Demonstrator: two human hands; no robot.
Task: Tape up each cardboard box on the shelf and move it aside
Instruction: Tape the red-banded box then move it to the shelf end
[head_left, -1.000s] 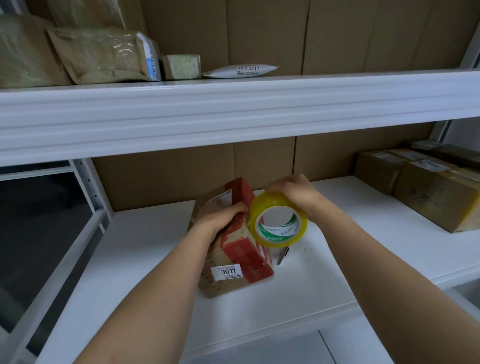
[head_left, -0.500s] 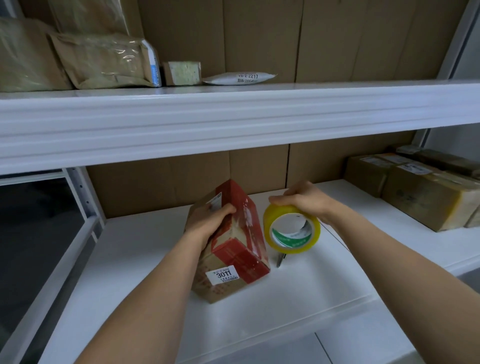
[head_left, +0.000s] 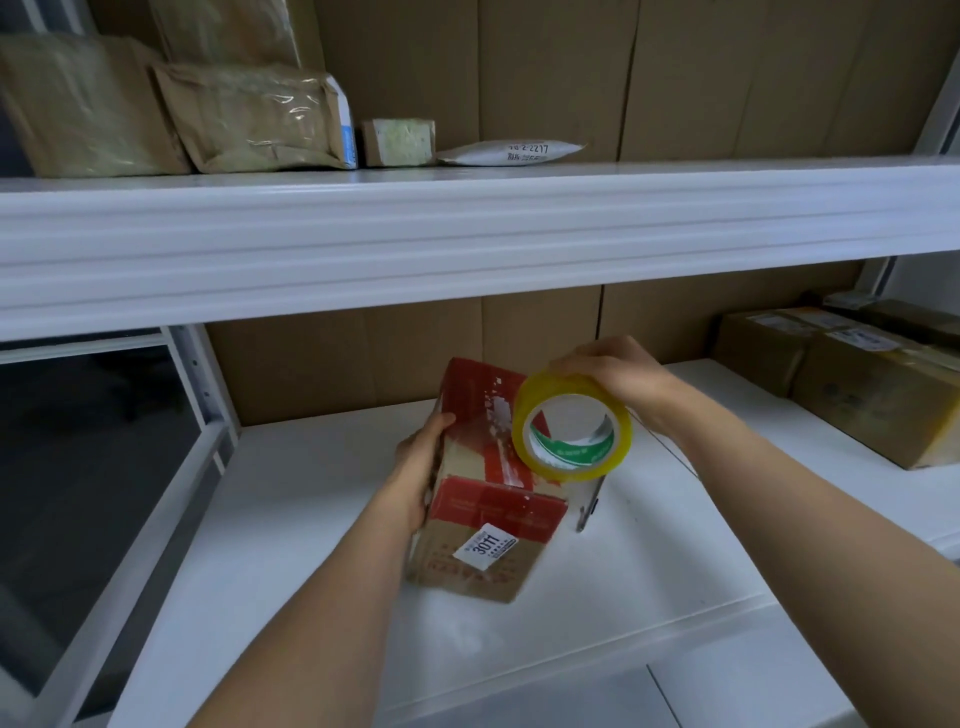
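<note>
Box on the lower shelf, tape roll in your right hand.

Your left hand (head_left: 423, 467) gripped the left side of the red-and-brown cardboard box (head_left: 485, 488), which stood on the white lower shelf (head_left: 322, 519) with its "3011" label facing you. Your right hand (head_left: 608, 371) held the yellow tape roll (head_left: 571, 434) from above, fingers curled over it, against the box's upper right edge. More taped boxes (head_left: 852, 384) sat well apart to the right.

Box (head_left: 488, 499) on lower shelf (head_left: 311, 545), tape roll (head_left: 571, 431) just right, parcels (head_left: 852, 384) far right
</note>
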